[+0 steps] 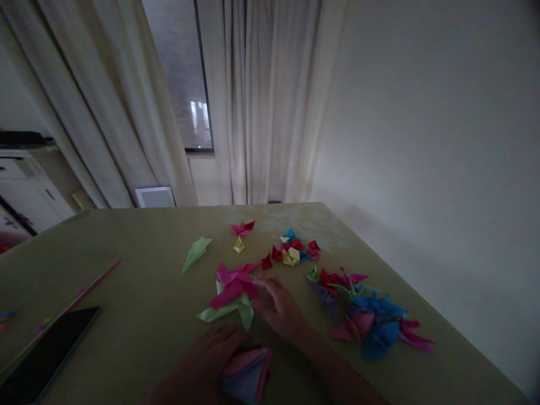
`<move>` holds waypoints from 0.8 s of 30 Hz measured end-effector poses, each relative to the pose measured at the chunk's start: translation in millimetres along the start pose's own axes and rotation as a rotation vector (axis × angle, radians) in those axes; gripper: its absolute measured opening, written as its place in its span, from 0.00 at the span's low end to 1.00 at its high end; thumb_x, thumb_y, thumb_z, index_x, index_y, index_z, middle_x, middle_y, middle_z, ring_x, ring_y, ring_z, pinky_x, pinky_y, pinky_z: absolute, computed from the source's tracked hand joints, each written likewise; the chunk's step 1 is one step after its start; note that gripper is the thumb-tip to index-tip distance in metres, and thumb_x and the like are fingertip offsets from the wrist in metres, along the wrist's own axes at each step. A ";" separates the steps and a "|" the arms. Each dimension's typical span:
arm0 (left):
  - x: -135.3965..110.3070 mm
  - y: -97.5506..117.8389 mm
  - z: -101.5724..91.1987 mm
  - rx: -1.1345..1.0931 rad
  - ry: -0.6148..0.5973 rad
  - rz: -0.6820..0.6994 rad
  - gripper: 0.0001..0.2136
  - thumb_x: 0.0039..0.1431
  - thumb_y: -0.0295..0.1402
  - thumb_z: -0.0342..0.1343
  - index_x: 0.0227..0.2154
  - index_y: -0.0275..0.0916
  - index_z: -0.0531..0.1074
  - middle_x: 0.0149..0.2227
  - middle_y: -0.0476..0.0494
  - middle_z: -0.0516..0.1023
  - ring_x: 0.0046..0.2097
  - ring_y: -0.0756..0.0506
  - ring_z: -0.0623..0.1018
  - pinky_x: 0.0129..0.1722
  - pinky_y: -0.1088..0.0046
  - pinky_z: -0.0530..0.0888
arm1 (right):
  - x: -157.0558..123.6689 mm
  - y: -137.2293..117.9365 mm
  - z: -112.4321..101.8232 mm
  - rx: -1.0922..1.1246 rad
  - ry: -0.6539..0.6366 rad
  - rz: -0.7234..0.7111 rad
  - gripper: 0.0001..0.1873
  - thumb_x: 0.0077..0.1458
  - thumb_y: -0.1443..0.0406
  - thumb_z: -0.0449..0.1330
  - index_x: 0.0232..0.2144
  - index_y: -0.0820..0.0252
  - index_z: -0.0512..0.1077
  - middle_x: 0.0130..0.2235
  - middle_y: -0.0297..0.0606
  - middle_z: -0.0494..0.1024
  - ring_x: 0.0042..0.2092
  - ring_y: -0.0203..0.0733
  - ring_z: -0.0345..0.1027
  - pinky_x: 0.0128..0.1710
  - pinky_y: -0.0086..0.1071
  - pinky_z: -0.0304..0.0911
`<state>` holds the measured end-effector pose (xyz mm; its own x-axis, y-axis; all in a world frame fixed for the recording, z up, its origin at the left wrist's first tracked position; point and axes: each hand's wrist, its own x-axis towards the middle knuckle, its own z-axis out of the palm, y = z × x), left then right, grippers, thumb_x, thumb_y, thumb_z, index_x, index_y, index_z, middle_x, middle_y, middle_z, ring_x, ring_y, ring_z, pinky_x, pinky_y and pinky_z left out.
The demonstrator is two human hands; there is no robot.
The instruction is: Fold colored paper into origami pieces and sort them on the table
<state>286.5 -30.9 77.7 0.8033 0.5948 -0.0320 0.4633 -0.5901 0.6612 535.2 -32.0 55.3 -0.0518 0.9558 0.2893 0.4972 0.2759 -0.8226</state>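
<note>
My right hand (278,309) reaches in from the right, fingers apart. Its fingertips touch the right edge of a pink paper pinwheel (236,284). That pinwheel lies on top of a light green paper pinwheel (243,311), whose points stick out below. Nearer to me, my left hand (211,354) lies low with its fingers stretched toward the right. Next to it, partly covered, is a stack of coloured paper squares (248,374), pink and bluish. The left thumb is hidden in the dim light.
On the table (147,270), a light green paper plane (196,252) lies left of several small folded papers (291,250). A pile of folded cranes (375,315) sits at right. A dark phone or tablet (50,349) and a thin pink-green stick (90,287) lie at left.
</note>
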 end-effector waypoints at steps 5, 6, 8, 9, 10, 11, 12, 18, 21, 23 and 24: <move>-8.5 -20.1 -4.8 -0.014 -0.053 -0.110 0.50 0.41 0.41 0.77 0.70 0.59 0.65 0.74 0.42 0.62 0.73 0.26 0.61 0.70 0.45 0.64 | 6.1 10.0 11.3 -0.220 -0.116 -0.005 0.27 0.64 0.59 0.68 0.64 0.53 0.73 0.66 0.50 0.72 0.68 0.59 0.63 0.68 0.52 0.59; -8.7 -27.8 -8.4 -0.042 -0.049 -0.099 0.51 0.41 0.44 0.77 0.71 0.58 0.62 0.76 0.41 0.59 0.74 0.25 0.60 0.70 0.44 0.63 | 6.8 10.1 12.6 -0.246 -0.112 -0.002 0.26 0.64 0.61 0.68 0.63 0.53 0.74 0.64 0.49 0.74 0.66 0.58 0.65 0.67 0.50 0.60; -2.7 -46.1 -21.2 -0.115 0.022 -0.043 0.49 0.47 0.51 0.74 0.72 0.55 0.60 0.74 0.38 0.61 0.70 0.27 0.66 0.67 0.47 0.69 | 7.5 9.8 14.3 -0.273 -0.085 -0.005 0.22 0.63 0.65 0.67 0.60 0.52 0.77 0.59 0.47 0.78 0.62 0.55 0.69 0.64 0.47 0.64; 4.1 -56.1 -30.7 -0.149 0.105 -0.033 0.44 0.52 0.55 0.69 0.71 0.53 0.62 0.71 0.37 0.65 0.66 0.30 0.72 0.63 0.50 0.73 | 7.7 9.6 14.8 -0.278 -0.072 -0.004 0.21 0.63 0.66 0.67 0.58 0.53 0.78 0.57 0.46 0.79 0.60 0.54 0.71 0.62 0.46 0.65; 13.2 -66.5 -41.8 -0.168 0.210 -0.051 0.39 0.59 0.56 0.63 0.70 0.50 0.63 0.67 0.36 0.71 0.61 0.33 0.77 0.59 0.54 0.77 | 7.7 9.4 15.1 -0.281 -0.061 -0.002 0.19 0.63 0.66 0.67 0.56 0.53 0.79 0.55 0.45 0.80 0.58 0.54 0.71 0.61 0.44 0.66; 24.0 -77.0 -54.0 -0.164 0.354 -0.126 0.31 0.65 0.56 0.54 0.67 0.48 0.66 0.62 0.36 0.76 0.56 0.36 0.79 0.54 0.57 0.79 | 7.8 9.2 15.2 -0.283 -0.054 -0.001 0.18 0.63 0.66 0.67 0.55 0.54 0.79 0.54 0.45 0.80 0.57 0.53 0.72 0.59 0.43 0.67; 35.2 -87.3 -66.4 -0.115 0.506 -0.228 0.28 0.68 0.55 0.49 0.62 0.44 0.70 0.56 0.36 0.79 0.52 0.37 0.80 0.51 0.58 0.80 | 7.8 9.0 15.1 -0.287 -0.050 0.000 0.16 0.64 0.66 0.67 0.54 0.55 0.80 0.53 0.45 0.81 0.56 0.53 0.72 0.59 0.43 0.67; 66.6 -133.2 -99.1 0.254 0.767 -0.647 0.34 0.62 0.52 0.47 0.59 0.27 0.69 0.58 0.18 0.74 0.63 0.22 0.71 0.61 0.38 0.69 | 7.7 8.1 12.4 -0.257 -0.040 -0.037 0.10 0.68 0.66 0.64 0.48 0.55 0.83 0.46 0.42 0.83 0.51 0.49 0.75 0.55 0.39 0.67; 60.2 -140.9 -89.0 0.306 0.727 -0.694 0.30 0.62 0.51 0.47 0.54 0.32 0.74 0.57 0.21 0.75 0.62 0.20 0.71 0.58 0.38 0.69 | 6.3 7.0 11.3 -0.223 -0.037 -0.076 0.10 0.67 0.68 0.64 0.48 0.55 0.83 0.45 0.41 0.83 0.50 0.47 0.75 0.53 0.37 0.67; 57.0 -142.4 -84.3 0.326 0.707 -0.691 0.25 0.64 0.48 0.46 0.50 0.34 0.77 0.54 0.23 0.77 0.58 0.22 0.74 0.56 0.42 0.71 | 5.1 4.6 10.8 -0.213 -0.032 -0.089 0.09 0.67 0.67 0.64 0.48 0.55 0.82 0.45 0.41 0.82 0.50 0.47 0.75 0.53 0.37 0.67; 56.2 -142.6 -83.9 0.330 0.706 -0.685 0.23 0.65 0.46 0.46 0.48 0.34 0.78 0.53 0.24 0.78 0.57 0.23 0.76 0.56 0.44 0.72 | 4.4 2.9 10.5 -0.208 -0.025 -0.095 0.09 0.68 0.66 0.64 0.48 0.55 0.82 0.45 0.41 0.82 0.50 0.47 0.74 0.54 0.37 0.67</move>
<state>234.2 132.5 44.5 -0.0241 0.9808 0.1933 0.9030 -0.0616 0.4253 527.3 -26.0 49.0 -0.1273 0.9294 0.3465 0.6568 0.3407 -0.6727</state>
